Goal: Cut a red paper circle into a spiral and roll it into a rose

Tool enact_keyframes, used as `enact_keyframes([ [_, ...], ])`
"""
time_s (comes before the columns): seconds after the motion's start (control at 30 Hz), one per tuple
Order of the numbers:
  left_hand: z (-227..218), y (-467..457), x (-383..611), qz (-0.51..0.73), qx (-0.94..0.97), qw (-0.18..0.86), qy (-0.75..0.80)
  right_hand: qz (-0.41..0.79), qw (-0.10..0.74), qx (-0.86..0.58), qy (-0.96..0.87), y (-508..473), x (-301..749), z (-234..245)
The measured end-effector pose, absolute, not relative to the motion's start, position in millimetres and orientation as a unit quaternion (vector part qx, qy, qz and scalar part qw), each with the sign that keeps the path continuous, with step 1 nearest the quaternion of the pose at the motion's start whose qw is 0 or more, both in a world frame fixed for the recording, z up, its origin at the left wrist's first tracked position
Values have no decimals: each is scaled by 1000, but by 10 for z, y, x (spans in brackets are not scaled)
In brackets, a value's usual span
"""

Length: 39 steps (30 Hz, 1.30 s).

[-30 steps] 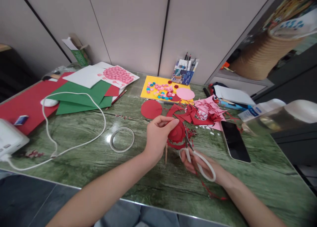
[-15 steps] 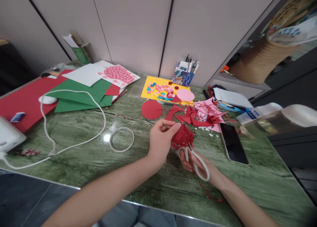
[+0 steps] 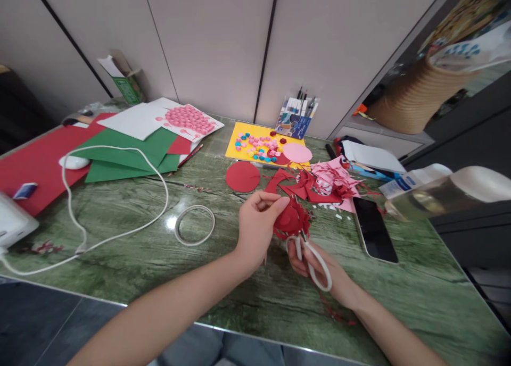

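Scissors (image 3: 319, 257) drawn closer under the red paper rosette (image 3: 291, 219)
Left hand (image 3: 257, 225) pinches its left edge — right hand (image 3: 333, 283), just below, grips the scissor handles.

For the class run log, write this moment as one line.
left hand: pinches red paper flower | right hand: grips white-handled scissors, blades at flower | surface: green table

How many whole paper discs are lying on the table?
2. A red disc lies just beyond the left hand; a pink disc rests at the yellow sheet's near right corner. More may hide under the paper scraps.
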State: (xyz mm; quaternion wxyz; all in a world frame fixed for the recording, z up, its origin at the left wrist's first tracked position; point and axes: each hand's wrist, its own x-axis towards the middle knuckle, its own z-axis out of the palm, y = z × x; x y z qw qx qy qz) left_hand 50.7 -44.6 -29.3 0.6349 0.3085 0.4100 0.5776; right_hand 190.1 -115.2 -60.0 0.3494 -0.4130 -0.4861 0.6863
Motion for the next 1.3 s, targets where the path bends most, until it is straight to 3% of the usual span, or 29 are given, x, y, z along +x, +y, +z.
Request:
enact_keyframes([
  [0.6, -135, -313, 344, 529, 459, 568, 433, 696, 323, -430, -476, -1150, 1925, -453],
  [1.3, -209, -369, 411, 527, 426, 602, 423, 654, 322, -453, -513, -1154, 1971, -518],
])
